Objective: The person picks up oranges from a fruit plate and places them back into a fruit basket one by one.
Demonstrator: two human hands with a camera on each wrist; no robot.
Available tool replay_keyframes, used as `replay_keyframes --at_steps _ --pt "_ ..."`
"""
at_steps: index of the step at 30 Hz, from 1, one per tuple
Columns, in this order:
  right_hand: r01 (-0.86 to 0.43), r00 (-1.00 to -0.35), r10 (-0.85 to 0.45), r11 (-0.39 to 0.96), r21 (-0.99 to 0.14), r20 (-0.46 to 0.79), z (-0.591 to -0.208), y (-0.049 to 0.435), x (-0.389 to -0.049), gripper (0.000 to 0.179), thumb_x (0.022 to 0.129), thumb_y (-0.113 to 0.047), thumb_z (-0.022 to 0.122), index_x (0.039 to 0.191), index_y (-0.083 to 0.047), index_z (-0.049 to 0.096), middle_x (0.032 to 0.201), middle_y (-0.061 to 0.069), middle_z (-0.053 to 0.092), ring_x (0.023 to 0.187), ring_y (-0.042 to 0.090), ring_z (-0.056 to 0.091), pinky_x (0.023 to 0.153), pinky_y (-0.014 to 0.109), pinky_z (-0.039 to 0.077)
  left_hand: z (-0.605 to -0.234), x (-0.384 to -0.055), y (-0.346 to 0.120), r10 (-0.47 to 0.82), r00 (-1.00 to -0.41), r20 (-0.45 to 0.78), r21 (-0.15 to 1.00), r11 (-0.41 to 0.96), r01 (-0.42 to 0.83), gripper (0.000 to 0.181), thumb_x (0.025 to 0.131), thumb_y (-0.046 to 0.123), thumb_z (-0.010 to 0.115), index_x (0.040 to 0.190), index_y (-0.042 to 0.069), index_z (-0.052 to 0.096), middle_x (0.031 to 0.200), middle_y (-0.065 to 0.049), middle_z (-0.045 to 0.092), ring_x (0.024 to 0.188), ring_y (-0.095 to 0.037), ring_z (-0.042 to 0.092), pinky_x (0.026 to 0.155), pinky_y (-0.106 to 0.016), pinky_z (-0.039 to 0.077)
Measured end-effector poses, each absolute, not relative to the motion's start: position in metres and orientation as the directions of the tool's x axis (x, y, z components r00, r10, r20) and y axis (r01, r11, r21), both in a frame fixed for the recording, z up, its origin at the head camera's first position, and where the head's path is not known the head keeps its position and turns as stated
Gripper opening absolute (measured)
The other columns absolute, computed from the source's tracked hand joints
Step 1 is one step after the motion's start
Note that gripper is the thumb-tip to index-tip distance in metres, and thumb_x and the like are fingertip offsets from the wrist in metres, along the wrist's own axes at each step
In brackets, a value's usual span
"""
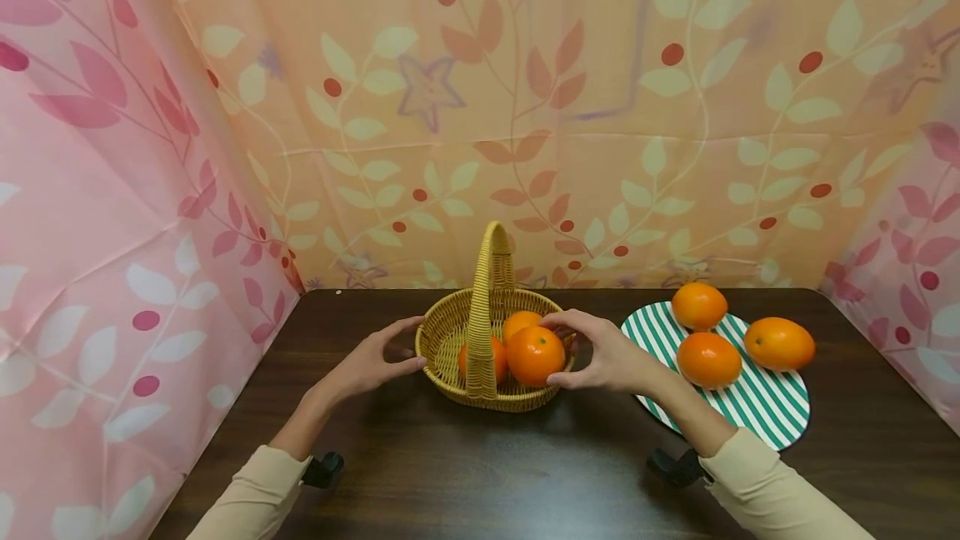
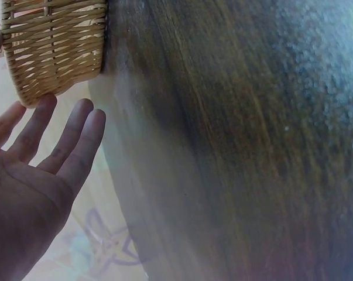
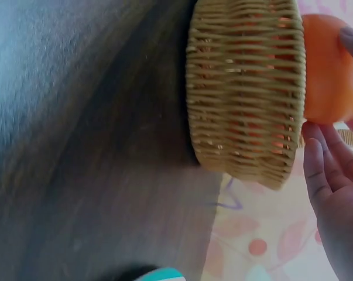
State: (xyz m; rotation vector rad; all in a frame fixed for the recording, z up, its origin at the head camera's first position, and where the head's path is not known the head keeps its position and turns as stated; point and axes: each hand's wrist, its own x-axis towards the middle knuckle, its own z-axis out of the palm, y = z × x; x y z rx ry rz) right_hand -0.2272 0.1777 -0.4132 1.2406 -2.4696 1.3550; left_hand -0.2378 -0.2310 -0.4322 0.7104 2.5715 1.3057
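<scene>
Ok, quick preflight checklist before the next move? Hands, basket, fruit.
1. Right hand grip: ok, thumb and fingers on opposite sides of the front orange.
2. Left hand position: ok, fingertips at the basket; pressure: cannot tell.
3. Basket stance: ok, upright on the table.
4. Handle standing up: ok.
5. Front orange fully supported from below: cannot tell, its underside is hidden.
6. Striped mat separate from basket: ok.

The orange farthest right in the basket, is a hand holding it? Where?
The right hand holds that orange by its right side, between thumb and fingers.
</scene>
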Motion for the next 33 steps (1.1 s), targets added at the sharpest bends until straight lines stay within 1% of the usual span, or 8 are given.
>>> replay_keyframes --at_steps 2,6,9,11,16,20,28,33 --pt "-0.671 -0.682 -0.607 0.296 -0.679 0.409 -0.412 0.181 -0.228 0.066 0.079 -0.024 0.091 0.134 -0.008 0.060 0.122 0.002 0.064 0.103 0.023 0.063 0.078 0.038 0.056 -0.432 -0.238 -0.231 0.489 -0.870 0.060 0.795 0.504 0.337 0.070 0.096 0.024 0.074 0.155 0.007 0.040 0.154 -0.020 0.041 0.115 -0.040 0.063 0.081 -0.045 0.058" --pt "-0.666 -0.705 -0.562 0.315 -0.676 0.432 -0.407 0.193 -0.228 0.054 0.081 -0.020 0.090 0.127 -0.012 0.064 0.116 0.004 0.067 0.093 0.026 0.065 0.074 0.033 0.056 -0.432 -0.239 -0.231 0.485 -0.872 0.061 0.796 0.504 0.335 0.070 0.096 0.025 0.075 0.155 0.008 0.041 0.154 -0.019 0.041 0.115 -0.040 0.063 0.081 -0.045 0.058" --pt "-0.655 -0.722 -0.537 0.327 -0.681 0.437 -0.405 0.204 -0.226 0.042 0.083 -0.014 0.087 0.120 -0.018 0.067 0.108 0.005 0.068 0.083 0.022 0.065 0.069 0.033 0.056 -0.432 -0.239 -0.231 0.482 -0.874 0.062 0.799 0.501 0.333 0.070 0.096 0.024 0.075 0.155 0.009 0.041 0.154 -0.019 0.041 0.114 -0.039 0.063 0.081 -0.045 0.058" --pt "-0.651 -0.729 -0.527 0.341 -0.678 0.436 -0.405 0.211 -0.225 0.038 0.084 -0.012 0.086 0.117 -0.018 0.067 0.104 0.004 0.068 0.081 0.018 0.065 0.069 0.033 0.056 -0.432 -0.239 -0.231 0.482 -0.874 0.060 0.798 0.502 0.332 0.069 0.096 0.024 0.074 0.155 0.009 0.041 0.154 -0.019 0.041 0.114 -0.039 0.063 0.081 -0.045 0.058" --pt "-0.661 -0.734 -0.506 0.378 -0.649 0.453 -0.409 0.229 -0.219 0.034 0.085 -0.009 0.085 0.114 -0.016 0.068 0.103 -0.003 0.068 0.084 0.016 0.065 0.074 0.032 0.056 -0.433 -0.238 -0.231 0.479 -0.876 0.060 0.799 0.503 0.330 0.069 0.096 0.024 0.075 0.155 0.010 0.042 0.153 -0.019 0.042 0.113 -0.038 0.064 0.080 -0.043 0.058" --pt "-0.654 -0.745 -0.485 0.396 -0.644 0.458 -0.408 0.243 -0.214 0.035 0.084 -0.007 0.085 0.114 -0.016 0.069 0.104 -0.006 0.068 0.089 0.018 0.065 0.075 0.030 0.056 -0.433 -0.238 -0.231 0.478 -0.876 0.065 0.801 0.499 0.331 0.069 0.096 0.024 0.075 0.155 0.009 0.042 0.153 -0.019 0.042 0.114 -0.040 0.063 0.080 -0.042 0.058" --pt "-0.621 -0.782 -0.427 0.468 -0.629 0.454 -0.403 0.272 -0.207 0.036 0.084 -0.001 0.083 0.117 -0.010 0.069 0.107 0.005 0.068 0.093 0.018 0.064 0.075 0.026 0.055 -0.432 -0.237 -0.231 0.483 -0.873 0.064 0.807 0.489 0.330 0.070 0.096 0.023 0.075 0.155 0.008 0.041 0.154 -0.019 0.042 0.114 -0.040 0.063 0.082 -0.043 0.058" --pt "-0.567 -0.823 -0.379 0.504 -0.651 0.423 -0.401 0.292 -0.202 0.032 0.087 -0.002 0.080 0.117 -0.007 0.069 0.108 0.006 0.069 0.091 0.015 0.065 0.076 0.025 0.055 -0.431 -0.236 -0.231 0.487 -0.871 0.063 0.810 0.485 0.330 0.069 0.096 0.022 0.074 0.155 0.008 0.041 0.154 -0.019 0.041 0.115 -0.042 0.062 0.083 -0.045 0.058"
